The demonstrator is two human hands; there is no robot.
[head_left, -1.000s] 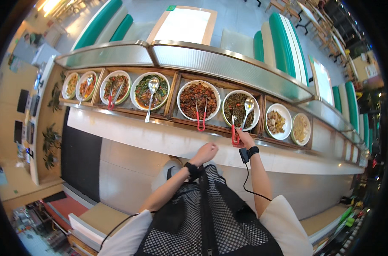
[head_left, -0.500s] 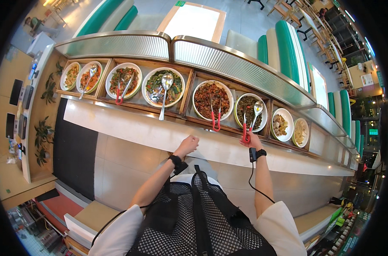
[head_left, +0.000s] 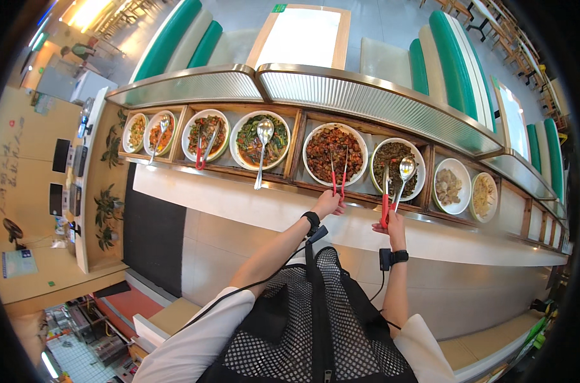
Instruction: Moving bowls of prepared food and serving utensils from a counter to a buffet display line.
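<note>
My left hand (head_left: 327, 203) is closed at the handle end of red-handled tongs (head_left: 345, 179). Their tips rest in a white bowl (head_left: 364, 142) of dark reddish-brown diced food. My right hand (head_left: 392, 225) is closed around a second pair of red-handled tongs (head_left: 385, 203), which lean into the neighbouring bowl (head_left: 422, 171) of dark green chopped food. In that same bowl lies a metal spoon (head_left: 406, 168). Its handle reaches down to my right fingers, and I cannot tell whether they grip it too.
More food bowls stand in the wooden-framed counter: leafy greens with a spoon (head_left: 265, 133), a mixed dish with tongs (head_left: 200, 159), two small bowls at the left, and a pale dish (head_left: 452, 203) at the right. A ribbed glass guard (head_left: 366, 96) runs behind them.
My left hand has moved right and forward from free air onto the tongs in the reddish-brown dish. My right hand stays at its tongs, now beside the spoon handle. The view has shifted.
</note>
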